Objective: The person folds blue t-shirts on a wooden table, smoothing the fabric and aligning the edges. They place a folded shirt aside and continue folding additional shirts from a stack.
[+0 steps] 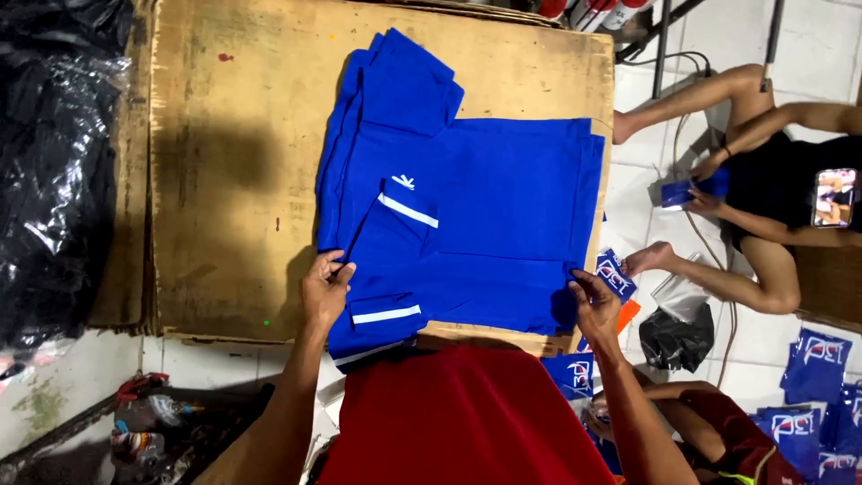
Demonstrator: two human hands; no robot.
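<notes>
A blue shirt (485, 202) with white sleeve stripes lies partly folded on a sheet of brown cardboard (233, 171). My left hand (325, 289) pinches the shirt's near left edge beside the folded sleeve. My right hand (594, 304) grips the shirt's near right corner at the cardboard's edge. A red garment (462, 418) covers my lap just below the cardboard.
Black plastic bags (54, 162) pile up on the left. On the tiled floor at right sits another person (763, 180) holding a small blue item, with a phone beside them. Blue packets (817, 395) lie scattered at lower right, next to a black bag (675, 337).
</notes>
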